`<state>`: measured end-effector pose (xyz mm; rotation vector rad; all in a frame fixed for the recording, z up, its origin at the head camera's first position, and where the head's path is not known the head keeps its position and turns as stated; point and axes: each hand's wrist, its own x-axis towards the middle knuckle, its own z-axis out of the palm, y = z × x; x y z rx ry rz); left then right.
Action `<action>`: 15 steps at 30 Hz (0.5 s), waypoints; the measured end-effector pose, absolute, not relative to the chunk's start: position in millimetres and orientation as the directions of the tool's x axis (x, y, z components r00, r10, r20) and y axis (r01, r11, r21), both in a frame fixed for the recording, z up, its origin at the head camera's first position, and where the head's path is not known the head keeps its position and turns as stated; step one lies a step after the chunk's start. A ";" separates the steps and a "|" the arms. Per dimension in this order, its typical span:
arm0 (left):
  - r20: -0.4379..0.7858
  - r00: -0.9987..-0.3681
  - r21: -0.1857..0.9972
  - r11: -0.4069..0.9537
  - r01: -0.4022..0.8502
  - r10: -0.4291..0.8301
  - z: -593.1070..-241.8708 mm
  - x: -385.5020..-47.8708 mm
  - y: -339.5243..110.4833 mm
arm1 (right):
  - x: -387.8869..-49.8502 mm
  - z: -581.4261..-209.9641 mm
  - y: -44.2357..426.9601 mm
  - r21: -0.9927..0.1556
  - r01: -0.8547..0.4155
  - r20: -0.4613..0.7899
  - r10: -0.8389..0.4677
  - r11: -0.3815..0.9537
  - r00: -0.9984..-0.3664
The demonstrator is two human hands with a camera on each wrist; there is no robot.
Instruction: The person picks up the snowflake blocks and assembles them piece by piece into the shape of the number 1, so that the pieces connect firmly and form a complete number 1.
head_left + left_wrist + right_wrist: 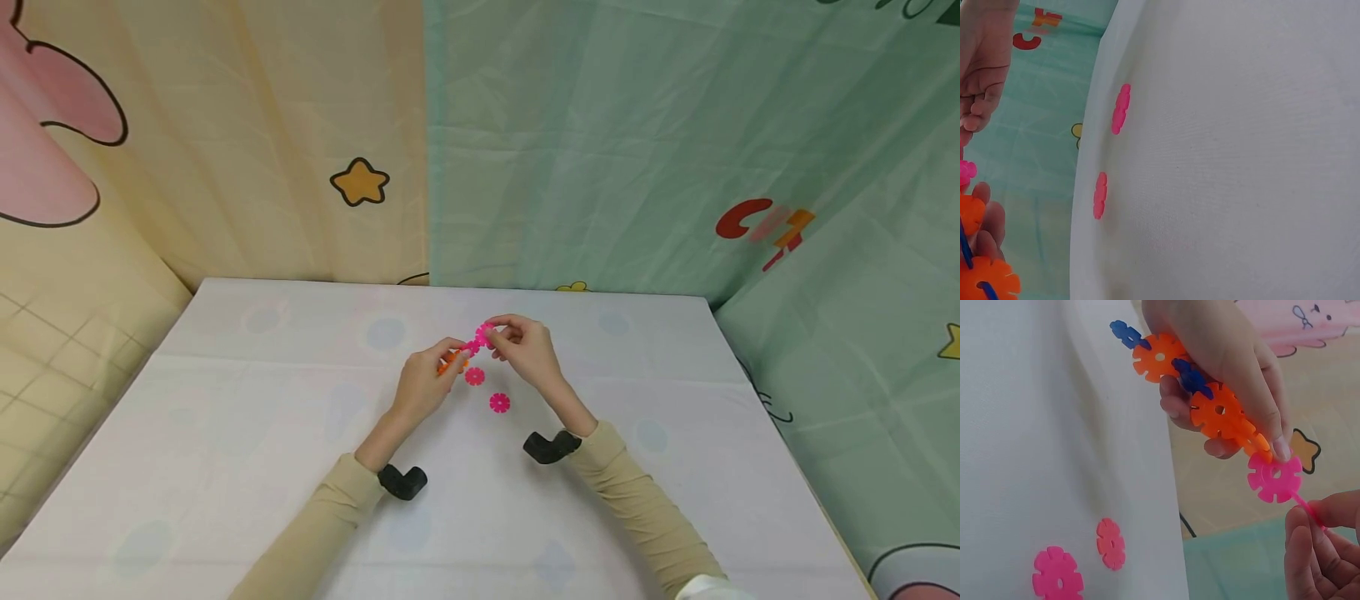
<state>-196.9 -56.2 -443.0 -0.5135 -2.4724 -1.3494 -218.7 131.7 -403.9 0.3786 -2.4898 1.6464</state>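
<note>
The left hand's (426, 379) fingers grip the chain (1207, 415) of orange and blue discs near its pink end disc (1264, 479). Above the tabletop (262, 433), the right hand (528, 350) pinches another pink disc (1307, 510) edge-on at that one's rim; slot depth cannot be told. Best to brace close to the joint, align slots and push straight, untwisted. Two loose discs (500, 403) lie near.

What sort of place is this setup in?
Probably an indoor spot curtained off for play or filming: cartoon-printed yellow fabric and green fabric hang around a cloth-covered table, where two loose pink discs lie. Home or studio, I can't tell.
</note>
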 end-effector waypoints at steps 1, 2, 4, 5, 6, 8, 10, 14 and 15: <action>0.415 -0.892 0.735 0.513 0.444 0.177 -443.2 -197.0 -55.9 | -218.2 -403.3 131.3 -0.886 -0.275 0.241 -0.134 0.374 -0.961; 0.428 -0.885 0.720 0.524 0.455 0.180 -443.4 -197.1 -55.6 | -217.8 -402.8 131.0 -0.887 -0.270 0.236 -0.134 0.375 -0.962; 0.455 -0.871 0.692 0.541 0.478 0.188 -443.6 -197.4 -54.8 | -217.2 -401.6 130.3 -0.885 -0.265 0.230 -0.135 0.382 -0.964; 0.468 -0.863 0.678 0.549 0.489 0.191 -443.8 -197.7 -54.4 | -217.3 -401.3 130.1 -0.883 -0.267 0.231 -0.136 0.387 -0.963; 0.478 -0.857 0.666 0.555 0.498 0.194 -443.9 -197.8 -53.9 | -217.1 -400.8 130.0 -0.881 -0.268 0.233 -0.136 0.390 -0.963; 0.497 -0.845 0.647 0.564 0.513 0.199 -444.0 -197.8 -52.9 | -217.0 -399.8 129.6 -0.878 -0.270 0.235 -0.136 0.396 -0.962; 0.509 -0.837 0.638 0.566 0.522 0.199 -444.4 -197.6 -51.9 | -217.2 -399.2 129.2 -0.879 -0.267 0.233 -0.133 0.395 -0.963; 0.523 -0.830 0.637 0.559 0.531 0.192 -445.3 -196.7 -50.7 | -217.2 -398.9 127.5 -0.893 -0.242 0.213 -0.119 0.378 -0.970; 0.523 -0.830 0.638 0.558 0.531 0.191 -445.7 -196.6 -50.5 | -217.0 -399.2 126.9 -0.896 -0.237 0.207 -0.118 0.375 -0.971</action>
